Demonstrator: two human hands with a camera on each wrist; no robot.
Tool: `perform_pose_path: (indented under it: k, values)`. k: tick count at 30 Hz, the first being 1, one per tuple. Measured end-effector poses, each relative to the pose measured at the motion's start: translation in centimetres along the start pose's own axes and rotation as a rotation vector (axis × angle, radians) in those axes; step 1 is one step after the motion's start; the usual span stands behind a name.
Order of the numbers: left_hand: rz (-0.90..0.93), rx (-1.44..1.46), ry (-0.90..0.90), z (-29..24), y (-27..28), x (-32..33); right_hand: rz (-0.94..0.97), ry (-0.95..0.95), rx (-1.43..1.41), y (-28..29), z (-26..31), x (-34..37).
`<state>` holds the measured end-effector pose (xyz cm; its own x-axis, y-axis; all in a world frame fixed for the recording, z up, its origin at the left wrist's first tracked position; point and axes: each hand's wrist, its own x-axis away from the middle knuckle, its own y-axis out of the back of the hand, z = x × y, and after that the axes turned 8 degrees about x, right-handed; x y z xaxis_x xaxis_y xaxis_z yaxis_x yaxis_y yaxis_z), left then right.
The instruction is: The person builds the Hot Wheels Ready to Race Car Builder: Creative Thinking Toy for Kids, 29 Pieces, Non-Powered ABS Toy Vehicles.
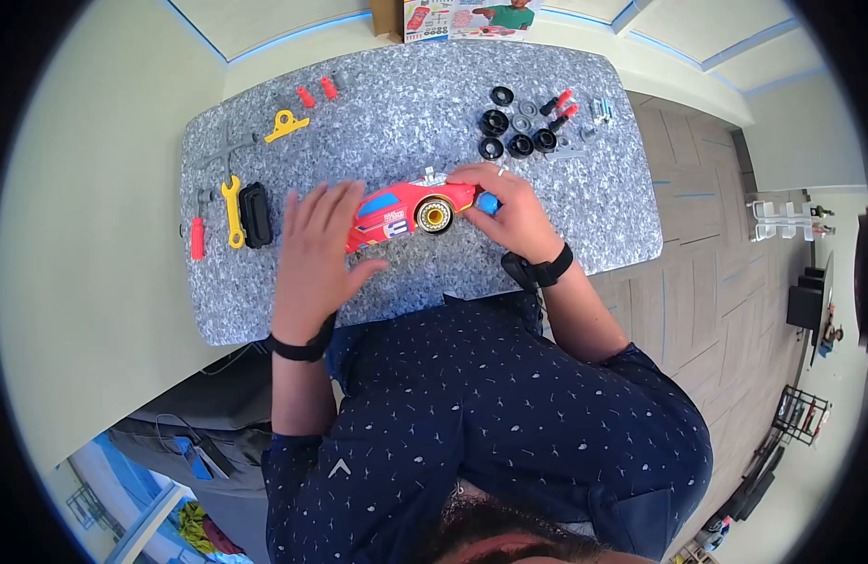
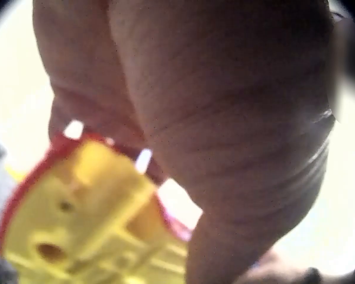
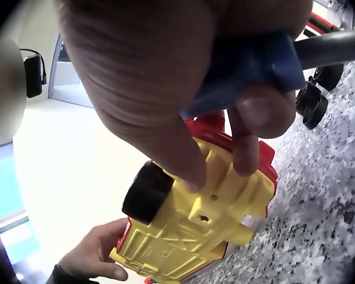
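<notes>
Toy car (image 1: 392,207) runs left to right, wheel (image 1: 435,216) near right hand (image 1: 523,221).

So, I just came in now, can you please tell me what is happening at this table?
A person is handling a red toy car above the table. Their right hand grips one end of it and also holds a blue-handled tool. The left hand is at the other end, fingers mostly straight. One wheel shows on the car; loose black wheels lie nearby.
</notes>
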<state>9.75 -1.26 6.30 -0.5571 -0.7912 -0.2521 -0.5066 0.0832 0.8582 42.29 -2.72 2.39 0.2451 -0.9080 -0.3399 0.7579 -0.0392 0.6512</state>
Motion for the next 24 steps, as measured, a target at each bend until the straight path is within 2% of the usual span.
perform_pose_path:
  k: [4,8,10,12,14,17,21,24]
  values:
    - [-0.024,0.098,-0.111,-3.6,-3.0,-3.3,-0.002,0.016,0.008,-0.4,-0.1,0.0]
    - [-0.057,0.130,-0.140,-3.3,-5.6,-4.3,0.006,-0.063,-0.023,1.8,-0.9,0.4]
    - [-0.085,0.142,-0.136,-3.3,-5.9,-4.1,-0.106,-0.258,0.101,4.5,-2.8,1.3]
    - [-0.088,0.142,-0.142,-3.6,-5.9,-3.9,-0.298,-0.405,0.366,7.5,-6.2,2.0]
    - [-0.091,0.146,-0.143,-3.7,-5.8,-3.8,-0.404,-0.488,0.548,10.7,-10.2,2.7]
    - [-0.103,0.156,-0.136,-3.7,-5.7,-3.8,-0.439,-0.503,0.533,12.4,-10.2,1.6]
    - [-0.097,0.163,-0.128,-3.7,-5.9,-3.7,-0.228,-0.268,0.539,8.9,-8.9,-1.3]
    - [-0.083,0.163,-0.122,-3.5,-5.9,-3.9,-0.082,-0.336,0.719,6.3,-9.5,-4.3]
